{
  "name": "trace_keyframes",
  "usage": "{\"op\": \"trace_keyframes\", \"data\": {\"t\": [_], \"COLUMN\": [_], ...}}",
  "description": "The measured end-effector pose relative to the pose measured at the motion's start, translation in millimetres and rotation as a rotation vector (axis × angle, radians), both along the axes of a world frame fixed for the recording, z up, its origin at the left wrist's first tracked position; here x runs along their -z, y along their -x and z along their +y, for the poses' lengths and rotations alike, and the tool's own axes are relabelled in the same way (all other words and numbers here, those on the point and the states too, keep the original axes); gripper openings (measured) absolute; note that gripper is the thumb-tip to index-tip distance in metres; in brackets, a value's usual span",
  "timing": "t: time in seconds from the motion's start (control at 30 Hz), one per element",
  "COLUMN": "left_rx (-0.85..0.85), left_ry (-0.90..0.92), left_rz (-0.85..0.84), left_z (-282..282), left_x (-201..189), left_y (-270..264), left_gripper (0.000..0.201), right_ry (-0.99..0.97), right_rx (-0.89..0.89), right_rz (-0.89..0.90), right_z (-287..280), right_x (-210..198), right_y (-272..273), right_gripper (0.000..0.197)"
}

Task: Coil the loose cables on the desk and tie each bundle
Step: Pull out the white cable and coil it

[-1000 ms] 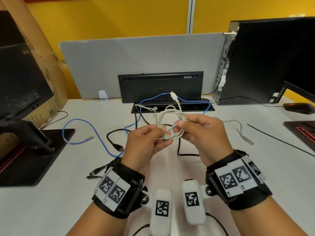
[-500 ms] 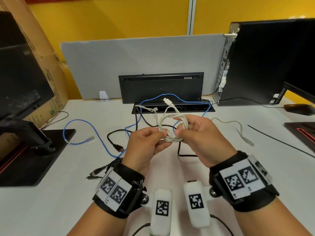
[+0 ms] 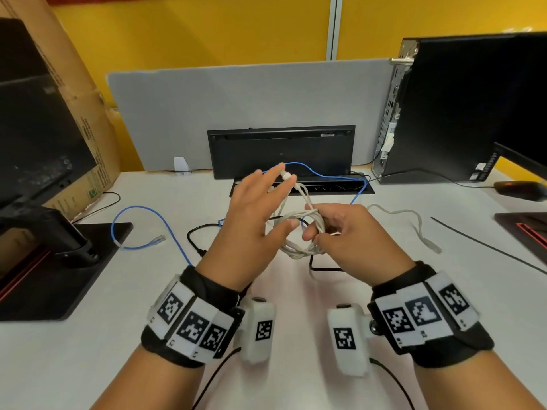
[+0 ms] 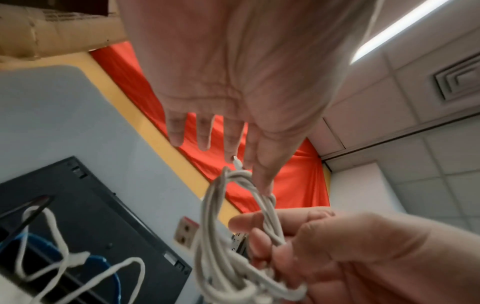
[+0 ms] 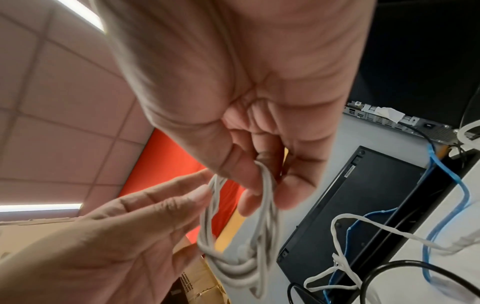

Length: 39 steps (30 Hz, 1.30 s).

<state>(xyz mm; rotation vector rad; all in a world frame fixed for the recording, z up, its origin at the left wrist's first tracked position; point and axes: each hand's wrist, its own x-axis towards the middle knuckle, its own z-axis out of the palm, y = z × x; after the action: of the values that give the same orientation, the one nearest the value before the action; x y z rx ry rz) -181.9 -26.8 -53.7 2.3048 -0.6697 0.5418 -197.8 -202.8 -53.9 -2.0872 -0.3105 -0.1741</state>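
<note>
Now the left hand (image 3: pixel 251 220) has let go of the white cable coil (image 3: pixel 299 235), which half a second ago it pinched along with the right.

Its fingers are spread straight, reaching toward 12 o'clock, with the cable's white plug (image 3: pixel 286 175) just beside the fingertips. The right hand (image 3: pixel 346 229) alone holds the coil above the tabletop (image 3: pixel 88 350), thumb and curled fingers round its strands at the loop's 3 o'clock side. On the tabletop lie a blue network cable (image 3: pixel 139 208) at 10 o'clock, a black cable (image 3: pixel 195 232) beside it, and a grey cable (image 3: pixel 414 220) at 2 o'clock. At 12 o'clock the open cable tray (image 3: pixel 302 189) holds blue and white leads.
</note>
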Motion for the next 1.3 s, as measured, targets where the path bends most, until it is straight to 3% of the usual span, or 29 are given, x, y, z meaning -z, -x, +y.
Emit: {"op": "trace_keyframes", "data": {"t": [0.1,0.23,0.3,0.37,0.53,0.6,0.67,0.8,0.93,1.0,1.1,1.2,1.3], "left_rx": [-0.051,-0.081,-0.072,-0.063,-0.087,-0.116,-0.146,-0.174,-0.189,-0.199,-0.214,-0.180,-0.123], "left_ry": [-0.132,-0.223,-0.154,-0.014,0.184,0.195,0.209,0.229,0.226,0.248,0.347,0.465,0.653], "left_rz": [-0.018,-0.039,-0.053,-0.009,0.093,0.098,0.104,0.070,0.057,0.061,0.101,0.185,0.359], "left_z": [1.8,-0.4,-2.0,-2.0,-2.0,-2.3,-2.4,-1.2,0.8,2.2,6.0,7.5,4.7], "left_x": [-3.6,-6.2,-5.9,-3.5,3.8,6.0,8.6,12.7,17.4,19.9,21.4,20.6,18.5], "left_y": [-2.1,-5.7,-6.8,-6.3,-5.4,-6.5,-7.2,-9.1,-10.7,-11.3,-12.6,-13.6,-12.4], "left_gripper": [0.067,0.044,0.023,0.010,0.007,0.010,0.010,0.009,0.010,0.009,0.006,0.009,0.015], "right_ry": [0.038,0.020,-0.007,-0.018,0.073,0.132,0.160,-0.019,-0.359,-0.411,-0.172,0.112,0.080], "right_rx": [-0.006,-0.007,0.019,0.066,0.284,0.293,0.285,0.266,0.185,0.133,0.117,0.229,0.289], "right_rz": [-0.001,-0.044,-0.073,-0.084,-0.203,-0.218,-0.183,-0.049,0.124,0.149,0.052,-0.101,-0.164], "right_z": [-2.1,-3.4,-4.5,-4.8,-7.4,-5.7,-4.0,-5.5,-7.2,-8.0,-13.0,-16.3,-15.5], "right_x": [-3.0,-6.0,-5.3,-3.4,-1.8,-3.7,-4.2,-1.3,1.5,0.5,0.8,3.5,7.5], "right_y": [-0.6,-1.2,-2.3,-4.4,-4.2,-2.9,-2.4,-5.7,-7.5,-6.4,-7.4,-10.9,-11.9], "right_gripper": [0.033,0.043,0.048,0.036,0.020,0.006,0.007,0.011,0.011,0.010,0.015,0.016,0.018]}}
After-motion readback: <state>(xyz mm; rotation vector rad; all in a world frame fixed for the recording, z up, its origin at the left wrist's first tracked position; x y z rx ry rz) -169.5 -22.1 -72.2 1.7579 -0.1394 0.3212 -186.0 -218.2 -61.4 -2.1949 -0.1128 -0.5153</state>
